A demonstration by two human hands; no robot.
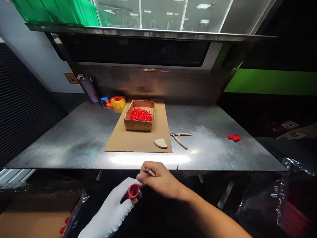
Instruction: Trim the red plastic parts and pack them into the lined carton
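Head view: my left hand (112, 203), gloved, wraps the red tube (129, 194) in front of the table (81, 138); my right hand (160, 180) pinches a thin tool (150, 172). The tube seems light, stiff: grip its sides.

We face a metal table (203, 119), bright glare (148, 159) along its front edge, and a metal shelf (158, 32) above its back. Over the shelf, panes (163, 16) show bright lights (204, 6). We see a pale wall (59, 66) and dark slatted panel (24, 102) leftward, a green band (272, 81) rightward.
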